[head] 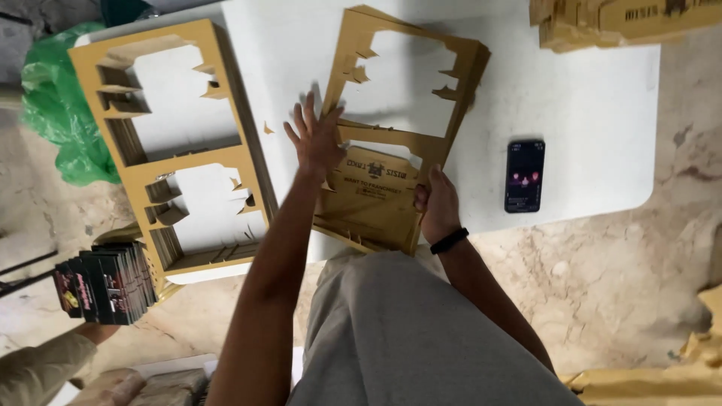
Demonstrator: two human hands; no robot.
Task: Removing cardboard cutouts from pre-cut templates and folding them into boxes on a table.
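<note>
A stack of die-cut brown cardboard sheets (391,143) with cut-out windows lies tilted on the white table (587,113). My left hand (316,139) is spread flat with fingers apart, pressing on the stack's left edge. At the lower right corner my right hand (436,203) grips the stack; a black band circles that wrist. The lower panel of the top sheet is still filled with a printed piece.
A second cardboard stack (188,150) with emptied windows sits at the table's left. A dark phone (524,175) lies right of my hands. More cardboard (602,19) is at the top right. Another person's hand holds dark printed boxes (105,282) at lower left. Green plastic bag (56,105) on the floor.
</note>
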